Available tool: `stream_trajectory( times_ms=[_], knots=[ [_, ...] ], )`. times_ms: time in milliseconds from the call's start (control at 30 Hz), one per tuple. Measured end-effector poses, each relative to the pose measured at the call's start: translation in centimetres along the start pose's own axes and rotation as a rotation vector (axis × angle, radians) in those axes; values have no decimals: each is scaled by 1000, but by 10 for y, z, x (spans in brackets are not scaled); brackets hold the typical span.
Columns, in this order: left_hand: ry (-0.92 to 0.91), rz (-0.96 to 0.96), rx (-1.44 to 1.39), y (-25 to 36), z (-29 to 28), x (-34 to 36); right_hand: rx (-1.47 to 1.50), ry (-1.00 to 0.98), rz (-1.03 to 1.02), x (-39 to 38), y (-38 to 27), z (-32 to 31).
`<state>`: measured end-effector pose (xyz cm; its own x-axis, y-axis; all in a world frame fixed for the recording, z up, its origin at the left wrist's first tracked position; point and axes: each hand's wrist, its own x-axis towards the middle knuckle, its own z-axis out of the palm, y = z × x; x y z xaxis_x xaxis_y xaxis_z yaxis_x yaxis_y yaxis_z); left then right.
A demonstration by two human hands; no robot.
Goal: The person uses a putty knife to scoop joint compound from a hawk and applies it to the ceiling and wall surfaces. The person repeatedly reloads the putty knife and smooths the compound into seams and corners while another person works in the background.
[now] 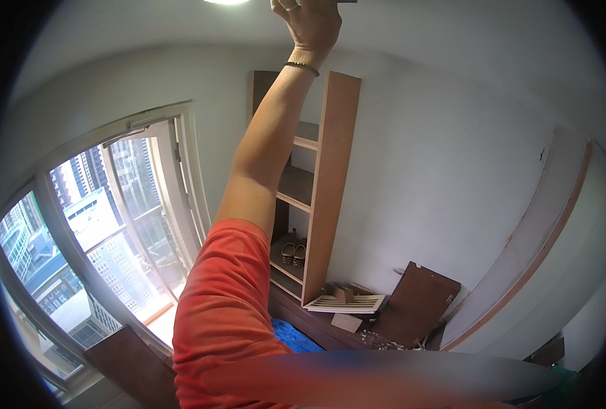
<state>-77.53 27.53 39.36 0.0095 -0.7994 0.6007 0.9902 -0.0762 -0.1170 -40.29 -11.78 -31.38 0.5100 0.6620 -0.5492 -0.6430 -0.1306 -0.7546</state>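
Observation:
My left hand [311, 24] is raised high at the top edge, with a ring on one finger and a dark beaded bracelet [302, 67] at the wrist. Its fingers look curled and are partly cut off by the frame. A sliver of a dark, thin thing [347, 1] sticks out to the right of the hand, and I cannot make out what it is. A bright ceiling light [226, 1] glows to the left of the hand. The orange-red sleeve [228, 307] covers my upper arm. My right hand does not appear.
Behind my arm stands a tall wooden shelf unit [333, 184] with a pair of shoes [293, 253] inside. Right of its foot lie a slatted white panel [347, 304] and a leaning brown board [419, 303]. An open window [139, 184] fills the left. A blur covers the lower middle.

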Motion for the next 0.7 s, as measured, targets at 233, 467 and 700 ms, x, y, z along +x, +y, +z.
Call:
stream_trajectory(
  times_ms=[233,467,700],
  knots=[
    [-143,11,5,46,-2,-45,-54,77,14,-10,-1,-20],
    [-156,-52,-244,8,-113,0,-64,-83,-31,30,27,-17],
    [326,109,48,-150,-242,265,-234,-393,-29,45,-24,74]
  ],
)
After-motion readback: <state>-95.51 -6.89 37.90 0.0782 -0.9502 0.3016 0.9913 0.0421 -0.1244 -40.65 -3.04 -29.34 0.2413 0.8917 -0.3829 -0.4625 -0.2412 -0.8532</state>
